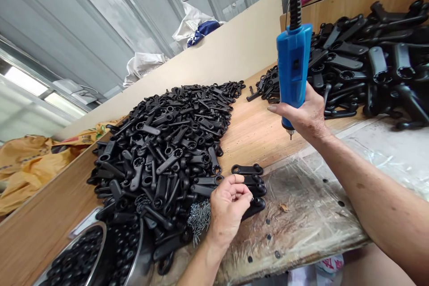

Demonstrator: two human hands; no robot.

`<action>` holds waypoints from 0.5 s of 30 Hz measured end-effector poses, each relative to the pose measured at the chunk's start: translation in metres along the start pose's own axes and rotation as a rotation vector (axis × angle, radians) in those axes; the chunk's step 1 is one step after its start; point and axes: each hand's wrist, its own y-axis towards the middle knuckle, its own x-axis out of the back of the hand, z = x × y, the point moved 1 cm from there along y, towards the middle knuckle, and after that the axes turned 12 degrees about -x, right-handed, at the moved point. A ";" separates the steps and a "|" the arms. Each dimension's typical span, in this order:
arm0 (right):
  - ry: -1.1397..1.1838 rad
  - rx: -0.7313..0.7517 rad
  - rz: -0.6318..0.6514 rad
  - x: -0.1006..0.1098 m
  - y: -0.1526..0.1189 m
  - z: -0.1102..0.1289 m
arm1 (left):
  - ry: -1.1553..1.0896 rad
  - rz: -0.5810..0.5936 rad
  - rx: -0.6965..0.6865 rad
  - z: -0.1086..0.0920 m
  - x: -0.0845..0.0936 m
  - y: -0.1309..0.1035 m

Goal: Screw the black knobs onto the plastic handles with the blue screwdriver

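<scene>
My right hand [306, 114] is wrapped round a blue electric screwdriver [294, 65], held upright with its tip [291, 134] pointing down above the bench. Over a short row of black crank-shaped parts [247, 170] is my left hand [231, 199], its thumb and fingertips pressed together. Whatever those fingertips hold is too small or hidden to name. Small silver screws [200, 216] lie in a heap just left of that hand. Beside them spreads a large pile of black crank-shaped parts [167, 143].
Two metal bowls [100, 250] of small black pieces stand at the lower left. More black parts [348, 62] are heaped at the right. A wooden edge board [50, 192] borders the left side. Plastic film covers the bench front [295, 219]. A black coiled cord [295, 0] hangs above the screwdriver.
</scene>
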 end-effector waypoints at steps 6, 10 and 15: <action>0.063 0.023 0.031 -0.003 -0.002 0.005 | -0.073 -0.016 -0.003 0.006 -0.004 -0.002; 0.062 0.044 0.024 -0.003 -0.002 0.005 | -0.068 -0.015 -0.045 0.008 -0.004 -0.005; 0.042 0.005 0.059 -0.002 -0.005 0.008 | -0.012 0.007 -0.125 0.011 -0.006 -0.009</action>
